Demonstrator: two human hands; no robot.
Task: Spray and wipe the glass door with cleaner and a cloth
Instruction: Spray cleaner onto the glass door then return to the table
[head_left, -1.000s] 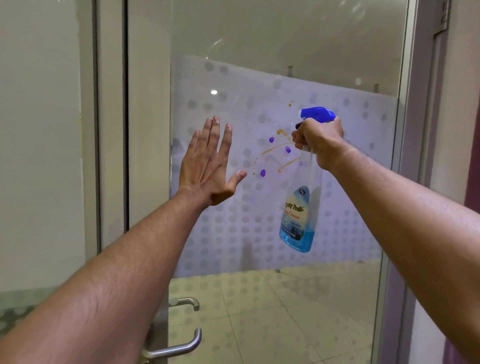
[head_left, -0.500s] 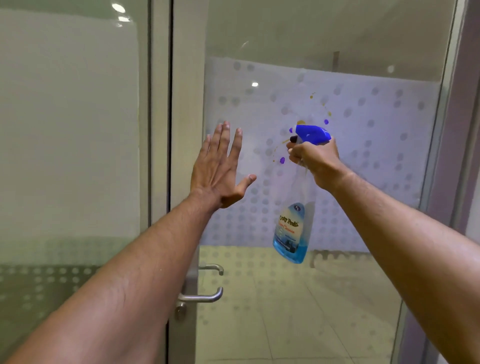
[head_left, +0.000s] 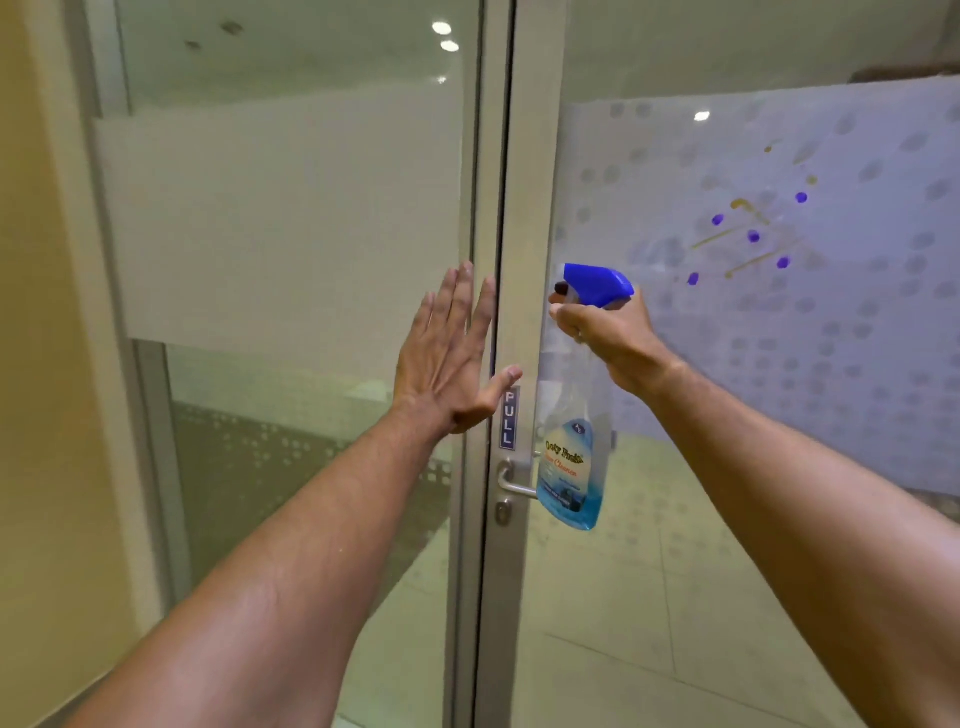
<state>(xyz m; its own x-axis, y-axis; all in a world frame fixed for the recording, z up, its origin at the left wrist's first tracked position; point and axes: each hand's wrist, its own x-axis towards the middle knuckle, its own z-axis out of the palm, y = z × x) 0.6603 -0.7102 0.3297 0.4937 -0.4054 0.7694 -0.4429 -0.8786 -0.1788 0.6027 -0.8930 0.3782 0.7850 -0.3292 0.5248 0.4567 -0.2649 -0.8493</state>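
Right hand (head_left: 610, 338) grips spray bottle (head_left: 571, 457); left hand (head_left: 449, 358) splayed empty; stained frosted glass door (head_left: 779, 312).

Spray bottle (head_left: 571, 457) hangs before the door frame (head_left: 524, 208), stains (head_left: 753, 236) up right, left hand (head_left: 452, 358) left

The right hand (head_left: 610, 338) grips a spray bottle (head_left: 571, 457) by its blue trigger head. The left hand (head_left: 447, 358) is raised flat, fingers (head_left: 457, 296) spread, before the glass door (head_left: 727, 364).

A yellow wall (head_left: 31, 312) stands left of the fixed glass panel (head_left: 291, 218) I face; pale floor tiles (head_left: 623, 597) show beyond it, ceiling lights (head_left: 441, 28) reflected above.
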